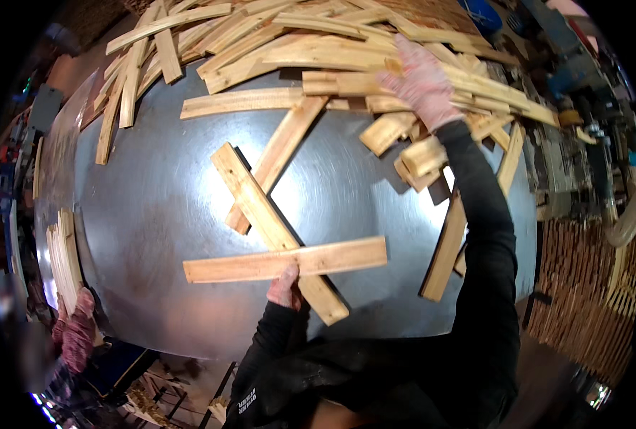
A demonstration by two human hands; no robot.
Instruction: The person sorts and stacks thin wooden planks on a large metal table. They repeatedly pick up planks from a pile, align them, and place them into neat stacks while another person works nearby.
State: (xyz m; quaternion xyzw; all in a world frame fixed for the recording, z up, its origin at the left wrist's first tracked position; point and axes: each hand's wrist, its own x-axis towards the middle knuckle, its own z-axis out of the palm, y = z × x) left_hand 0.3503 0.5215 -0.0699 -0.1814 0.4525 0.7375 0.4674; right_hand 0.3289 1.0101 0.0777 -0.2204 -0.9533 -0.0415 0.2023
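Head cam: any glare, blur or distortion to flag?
Head view: bright glare patches on the metal table beside the crossed slats; fisheye bends the table edge, corners vignetted black; right hand slightly soft; left hand sharp on the horizontal slat.

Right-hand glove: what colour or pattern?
Pale pink, speckled knit glove, seen in the head view.

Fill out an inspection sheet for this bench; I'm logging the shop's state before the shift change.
Surface: bare sheet-metal table, shiny, scuffed.
Job's things: horizontal wooden slat lying across a diagonal slat; another slat under that one.
Clutter: loose slat pile along the far edge; neat slat stack at the left edge.
Hands: left hand, gloved, at the horizontal slat's near edge; right hand, gloved, laid on the pile.
Cables: nothing seen.
Surroundings: machinery at right; another person's gloved hand lower left.
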